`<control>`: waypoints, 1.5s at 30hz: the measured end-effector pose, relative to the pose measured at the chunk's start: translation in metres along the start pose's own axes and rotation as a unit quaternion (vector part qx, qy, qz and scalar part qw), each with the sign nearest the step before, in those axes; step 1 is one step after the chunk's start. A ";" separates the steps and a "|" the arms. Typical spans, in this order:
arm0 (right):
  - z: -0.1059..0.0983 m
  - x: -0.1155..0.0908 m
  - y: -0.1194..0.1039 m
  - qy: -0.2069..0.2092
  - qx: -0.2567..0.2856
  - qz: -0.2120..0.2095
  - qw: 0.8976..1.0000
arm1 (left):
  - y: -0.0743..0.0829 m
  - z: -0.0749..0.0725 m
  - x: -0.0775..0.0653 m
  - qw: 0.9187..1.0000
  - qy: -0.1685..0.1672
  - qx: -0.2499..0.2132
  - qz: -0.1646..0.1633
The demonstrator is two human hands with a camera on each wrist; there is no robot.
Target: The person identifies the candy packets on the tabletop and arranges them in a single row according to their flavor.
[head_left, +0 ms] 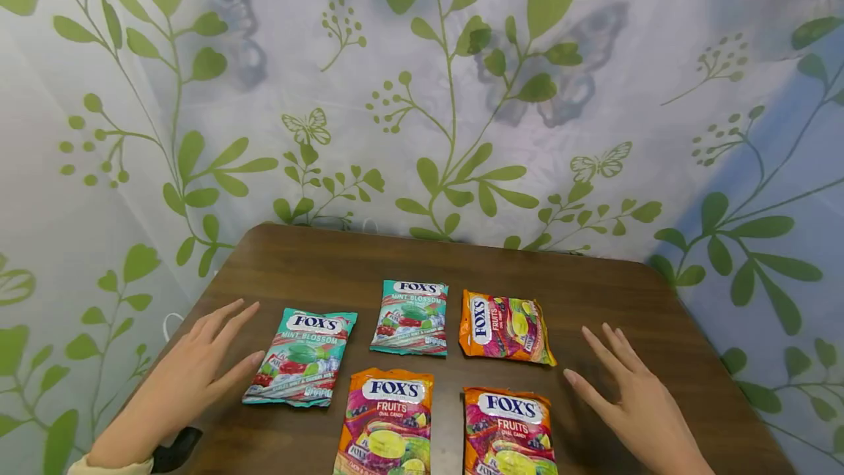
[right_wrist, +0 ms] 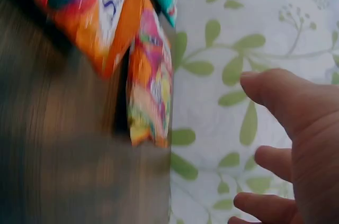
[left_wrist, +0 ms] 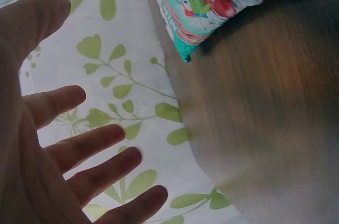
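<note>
Several candy bags lie on a brown wooden table. My left hand (head_left: 191,372), fingers extended and holding nothing, is just left of a teal Fox's mint blossom bag (head_left: 305,359). A second teal mint blossom bag (head_left: 412,318) lies to its right, further back. Beside that is an orange Fox's fruits bag (head_left: 506,328), turned sideways. Two more orange fruits bags, one at front centre (head_left: 386,424) and one at front right (head_left: 509,432), are cut off by the lower frame edge. On the right side, my right hand (head_left: 633,394) has its fingers spread, apart from the bags.
The table (head_left: 297,262) has rounded back corners. Behind it and at both sides hangs a pale curtain (head_left: 369,189) with green leaves and butterflies. A dark band (head_left: 176,450) circles the left wrist.
</note>
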State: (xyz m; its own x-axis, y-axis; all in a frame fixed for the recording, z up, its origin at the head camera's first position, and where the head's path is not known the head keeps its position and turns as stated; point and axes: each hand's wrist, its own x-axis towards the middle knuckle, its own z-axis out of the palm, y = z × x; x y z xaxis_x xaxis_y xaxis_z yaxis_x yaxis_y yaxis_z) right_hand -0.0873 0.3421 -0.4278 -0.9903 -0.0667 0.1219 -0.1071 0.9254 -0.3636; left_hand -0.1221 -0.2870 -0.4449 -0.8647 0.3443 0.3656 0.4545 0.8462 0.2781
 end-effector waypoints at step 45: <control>0.074 0.077 -0.189 -0.163 0.364 -0.148 0.905 | -0.024 0.018 0.017 0.974 -0.080 -0.209 -0.032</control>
State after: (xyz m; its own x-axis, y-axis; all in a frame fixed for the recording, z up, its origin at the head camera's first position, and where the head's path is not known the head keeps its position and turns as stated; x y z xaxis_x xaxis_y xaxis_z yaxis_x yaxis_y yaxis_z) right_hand -0.1502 0.1346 -0.4183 -0.8695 -0.4876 0.0785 -0.2850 0.3655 -0.8861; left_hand -0.1515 -0.2937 -0.4617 -0.9016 0.3825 0.2020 0.4162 0.6397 0.6462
